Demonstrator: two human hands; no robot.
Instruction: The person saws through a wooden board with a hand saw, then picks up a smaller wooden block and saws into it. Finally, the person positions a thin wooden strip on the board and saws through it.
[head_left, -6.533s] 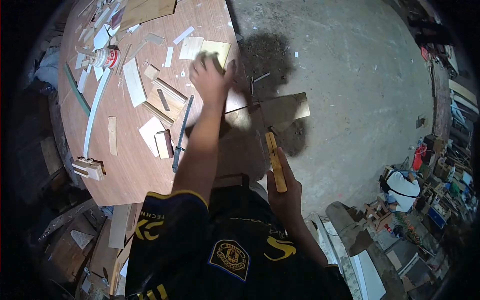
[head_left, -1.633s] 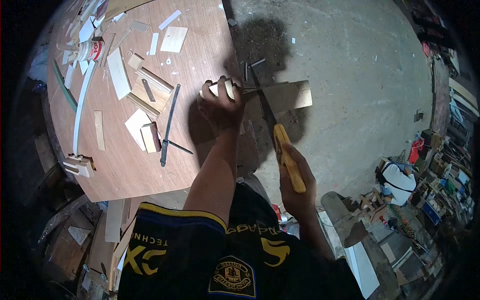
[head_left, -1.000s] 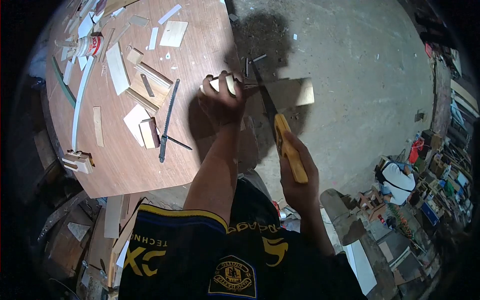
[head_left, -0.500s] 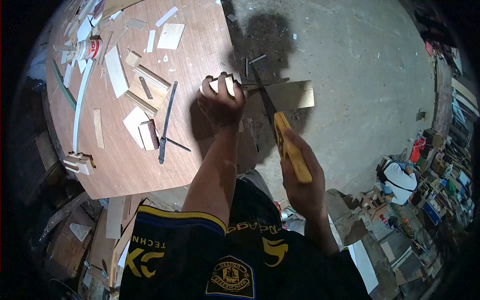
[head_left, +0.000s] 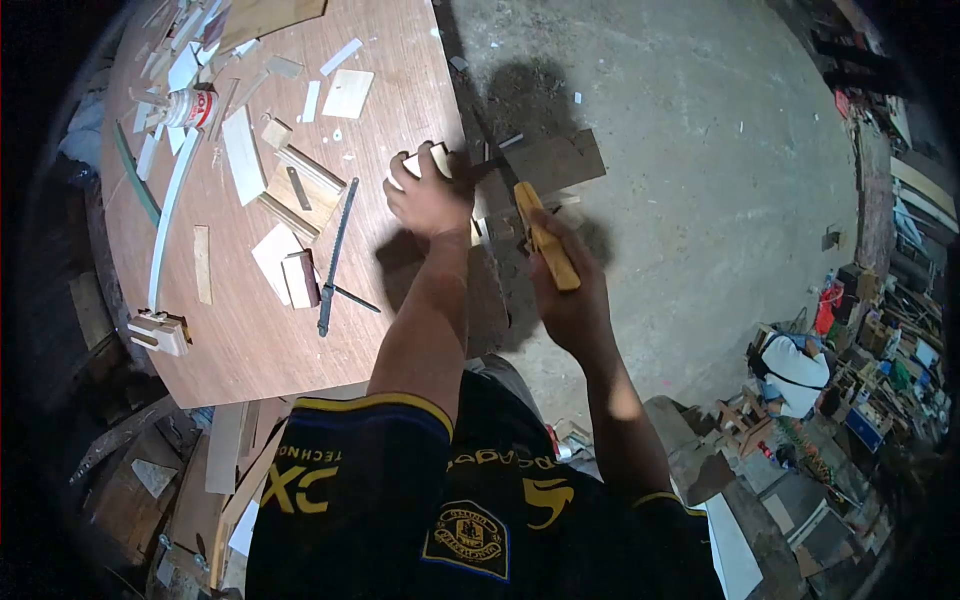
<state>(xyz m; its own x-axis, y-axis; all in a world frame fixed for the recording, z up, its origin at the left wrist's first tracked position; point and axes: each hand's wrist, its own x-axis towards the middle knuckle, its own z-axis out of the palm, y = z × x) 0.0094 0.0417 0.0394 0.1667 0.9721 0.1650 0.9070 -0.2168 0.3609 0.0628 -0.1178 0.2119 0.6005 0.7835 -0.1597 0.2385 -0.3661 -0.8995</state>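
My left hand (head_left: 432, 200) is closed over a pale wooden block (head_left: 430, 162) at the table's right edge, fingers curled across its far side. In my right hand (head_left: 575, 295) is a handsaw (head_left: 546, 238), gripped by its yellow handle. Its dark blade points away from me, past the table edge and just right of my left hand. Whether the blade touches the wood is hard to make out in the shadow. A brown board (head_left: 555, 160) shows beyond the table edge, near the blade.
On the wooden table (head_left: 380, 260) lie a sliding bevel (head_left: 340, 250), a small wooden frame assembly (head_left: 300, 190), a white bottle (head_left: 190, 107) and several offcuts. A seated person (head_left: 793, 372) is at the right, beside piled tools and scraps. Concrete floor (head_left: 690, 200) lies right of the table.
My right hand has pushed the saw forward and to the left, bringing the handle closer to the table edge. My left hand stays on the block. The view has shifted slightly.
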